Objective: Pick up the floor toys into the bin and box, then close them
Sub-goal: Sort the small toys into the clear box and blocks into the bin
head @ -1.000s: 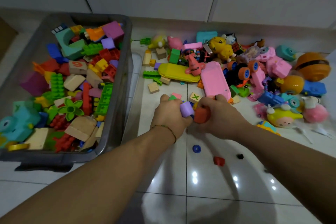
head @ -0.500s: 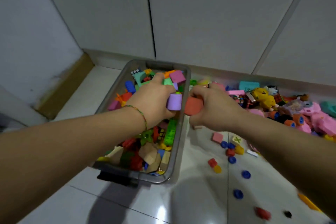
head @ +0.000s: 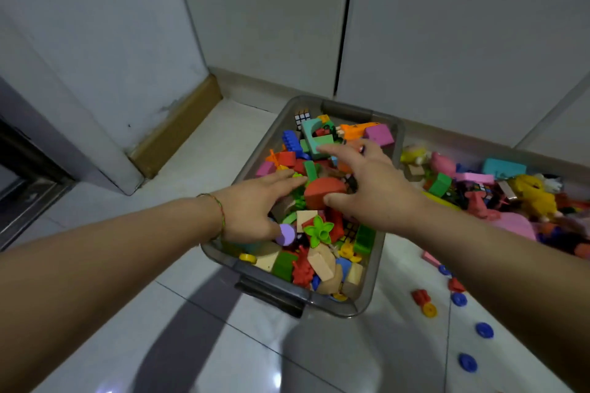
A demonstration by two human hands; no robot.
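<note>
Two hands hover over the bin (head: 351, 108), which stands on the floor (head: 223, 344) at the middle of our view, packed to its rim with coloured blocks. Our left hand (head: 255, 204) reaches in from the near left with its fingers (head: 284, 177) straight and loosely spread, pointing right across the heap and gripping nothing. A purple piece (head: 285, 234) shows just under that hand's thumb; we cannot tell whether the two touch. Our right hand (head: 373, 188) comes in from the right, its fingers (head: 335, 150) splayed wide above the far half of the bin, also holding nothing. A red block (head: 324, 193) sits between the two hands, right by the right thumb. A green flower (head: 317, 231) lies on the heap just nearer than the block. A thin bracelet (head: 220, 214) circles our left wrist. To the right of the bin, a pile of toys (head: 498, 188) covers the floor along the wall, pink, yellow and teal among them. Nearer on the right, a few blue discs (head: 484, 329) lie scattered on the tiles, well apart from the bin. White cabinet doors (head: 271, 9) rise behind it all.
</note>
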